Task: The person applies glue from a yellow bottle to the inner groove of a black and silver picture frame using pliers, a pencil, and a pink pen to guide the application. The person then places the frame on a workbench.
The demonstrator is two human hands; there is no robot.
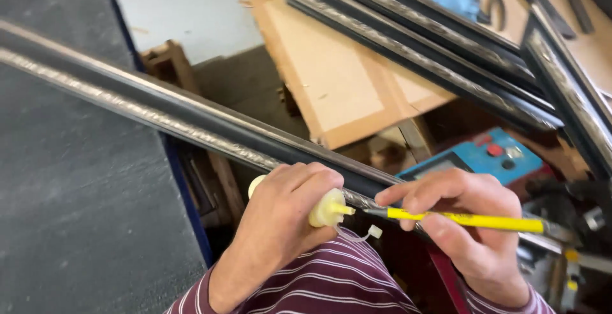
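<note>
A long black moulding strip with a silver ornamental band (pixel 191 119) runs from the upper left down to my hands. My left hand (pixel 280 215) grips a small pale yellow glue bottle (pixel 326 209), its nozzle pointing right against the strip. A loose cap on a thin tether (pixel 375 231) hangs below the nozzle. My right hand (pixel 468 225) holds a yellow pencil (pixel 465 219), whose dark tip meets the strip just beside the nozzle. Both wrists wear maroon sleeves with white stripes.
A grey carpeted bench top (pixel 70 212) fills the left side. Black and silver picture frames (pixel 446 59) lie on cardboard sheets (pixel 338 78) at the upper right. A blue machine panel with red buttons (pixel 491 154) sits below them, with metal tools at the right edge.
</note>
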